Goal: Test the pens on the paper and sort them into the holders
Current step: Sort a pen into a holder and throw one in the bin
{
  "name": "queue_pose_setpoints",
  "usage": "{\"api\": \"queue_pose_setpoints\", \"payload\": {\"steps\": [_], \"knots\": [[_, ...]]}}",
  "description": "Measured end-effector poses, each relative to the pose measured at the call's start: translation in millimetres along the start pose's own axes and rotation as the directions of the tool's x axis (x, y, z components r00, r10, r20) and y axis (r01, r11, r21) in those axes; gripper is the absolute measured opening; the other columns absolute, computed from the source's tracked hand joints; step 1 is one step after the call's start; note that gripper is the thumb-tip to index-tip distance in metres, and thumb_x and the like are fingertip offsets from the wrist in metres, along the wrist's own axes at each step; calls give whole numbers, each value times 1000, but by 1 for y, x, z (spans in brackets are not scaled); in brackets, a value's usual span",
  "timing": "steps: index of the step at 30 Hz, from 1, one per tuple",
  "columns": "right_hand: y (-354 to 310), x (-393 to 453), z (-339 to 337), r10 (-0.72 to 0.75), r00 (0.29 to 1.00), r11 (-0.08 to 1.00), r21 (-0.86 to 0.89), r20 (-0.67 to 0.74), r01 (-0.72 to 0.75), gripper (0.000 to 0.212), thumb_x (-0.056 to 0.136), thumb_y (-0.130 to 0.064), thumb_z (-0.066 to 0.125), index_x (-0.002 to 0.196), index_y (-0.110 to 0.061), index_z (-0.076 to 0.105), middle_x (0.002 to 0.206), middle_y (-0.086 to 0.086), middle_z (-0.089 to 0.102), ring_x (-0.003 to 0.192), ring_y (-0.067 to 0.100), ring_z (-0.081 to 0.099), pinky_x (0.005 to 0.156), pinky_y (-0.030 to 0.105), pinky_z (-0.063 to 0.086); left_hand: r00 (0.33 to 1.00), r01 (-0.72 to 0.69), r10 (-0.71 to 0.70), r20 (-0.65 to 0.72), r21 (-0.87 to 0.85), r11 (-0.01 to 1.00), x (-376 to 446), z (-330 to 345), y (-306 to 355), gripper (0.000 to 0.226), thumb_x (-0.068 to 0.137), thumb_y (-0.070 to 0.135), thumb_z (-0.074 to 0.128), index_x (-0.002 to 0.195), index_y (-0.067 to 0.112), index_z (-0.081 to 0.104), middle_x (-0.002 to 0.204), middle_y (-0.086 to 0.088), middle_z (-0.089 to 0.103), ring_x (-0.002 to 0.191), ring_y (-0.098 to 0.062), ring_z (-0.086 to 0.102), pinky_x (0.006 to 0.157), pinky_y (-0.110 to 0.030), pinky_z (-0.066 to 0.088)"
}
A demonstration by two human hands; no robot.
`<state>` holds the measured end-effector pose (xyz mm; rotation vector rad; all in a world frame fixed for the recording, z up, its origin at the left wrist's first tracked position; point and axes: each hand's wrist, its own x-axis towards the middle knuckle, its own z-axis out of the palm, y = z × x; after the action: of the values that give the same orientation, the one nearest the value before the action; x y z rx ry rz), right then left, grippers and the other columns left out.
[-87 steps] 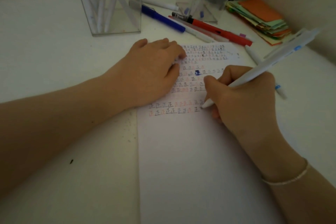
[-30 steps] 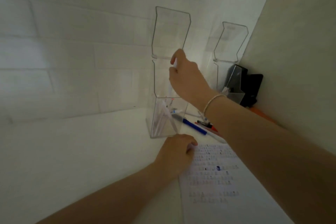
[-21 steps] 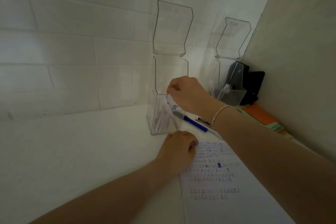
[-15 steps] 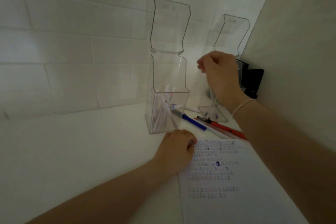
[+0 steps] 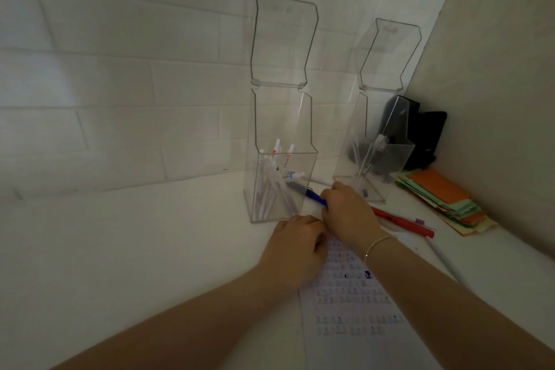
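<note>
a white sheet of paper (image 5: 354, 348) covered in rows of small pen marks is seen lying flat on the white tabletop (image 5: 135, 249), towards 5 o'clock. its upper left corner is pressed down by the left hand (image 5: 295, 252), whose fingers are loosely bent and laid flat on the sheet, with nothing gripped.

just beyond it, at about 1 o'clock from the left hand, the right hand (image 5: 350, 213) is lowered onto the loose pens at the top edge of the paper. its fingers are curled over the blue pen (image 5: 310, 197), which shows from under the knuckles towards 10 o'clock — whether the pen is actually gripped cannot be told. a thin bracelet (image 5: 377, 245) is worn on the right wrist.

a red pen (image 5: 402, 222) is laid on the tabletop at 3 o'clock of the right hand, pointing away from it.

the tall clear acrylic holder on the left (image 5: 280, 186), lid raised, is stood at 11 o'clock of the hands and several white pens (image 5: 271, 186) are leaned inside it. the second clear acrylic holder (image 5: 378, 165) is stood at 1 o'clock, near the corner of the walls, with a few pens in it — their colours cannot be made out.

a stack of orange and green paper notes (image 5: 444, 201) is placed at 3 o'clock beside the right wall, and a black object (image 5: 426, 138) is set behind the second holder.
</note>
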<state>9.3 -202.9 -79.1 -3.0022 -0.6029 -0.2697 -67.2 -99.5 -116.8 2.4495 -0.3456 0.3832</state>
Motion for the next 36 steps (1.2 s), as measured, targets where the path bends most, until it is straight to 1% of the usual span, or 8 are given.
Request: {"api": "queue_pose_setpoints", "payload": {"steps": [13,18,20,22,24,28,32,36], "knots": [[21,-7,-59,265,960,912,299,88,-280,28,83,-29,69,96,-5,70,93,12,67,85,23,63,75,33,52,986,78,-105,-131,-203,976,-2,-5,1,21,88,15,52,108,20,55,109,5,57,86,-12,56,80,-25,45],[37,-31,-109,149,920,892,352,362,-282,12,85,-20,64,83,-9,67,71,8,65,60,17,58,58,28,49,940,-53,-5,-341,-162,985,-2,-7,8,49,89,26,58,134,23,38,138,6,38,126,-6,34,106,-22,28],[37,-39,-115,49,883,899,364,467,-242,16,84,-16,63,72,-5,65,58,5,60,50,15,51,50,23,45,951,-100,68,-302,-92,991,-4,-6,13,58,91,43,48,142,23,30,141,9,34,127,1,23,107,-19,18],[34,-44,-117,-35,884,888,421,465,-186,17,83,-16,65,73,-2,68,57,4,61,51,13,53,53,20,47,962,-157,130,-239,-98,983,-7,-6,15,49,93,47,39,138,27,37,127,15,47,114,7,36,98,-16,28],[31,-47,-118,-87,916,799,576,392,-171,13,82,-17,70,81,-4,73,65,7,67,55,12,60,60,20,52,975,-189,156,-157,-223,956,-9,-7,17,33,96,45,33,121,30,48,99,17,60,86,-1,55,76,-21,44],[21,-56,-105,-139,924,440,858,357,-265,17,80,-17,73,79,-3,66,65,7,57,55,11,49,53,19,42,965,-216,137,-222,-387,896,-13,-6,24,35,95,45,26,108,20,48,72,5,53,57,-8,47,53,-25,42],[6,-66,-76,-117,931,293,907,347,-301,21,83,-21,70,79,-5,56,60,9,48,50,15,43,46,21,38,970,-189,115,-214,-368,910,-15,-8,27,42,93,45,26,118,20,50,68,7,54,54,-7,47,54,-14,35],[11,-71,-81,-121,950,159,950,289,-269,27,90,-18,59,93,9,60,77,25,60,59,27,59,55,30,51,965,-193,95,-243,-419,887,-12,-12,27,26,93,43,40,108,29,56,58,13,54,47,-5,47,50,-12,33]]}}
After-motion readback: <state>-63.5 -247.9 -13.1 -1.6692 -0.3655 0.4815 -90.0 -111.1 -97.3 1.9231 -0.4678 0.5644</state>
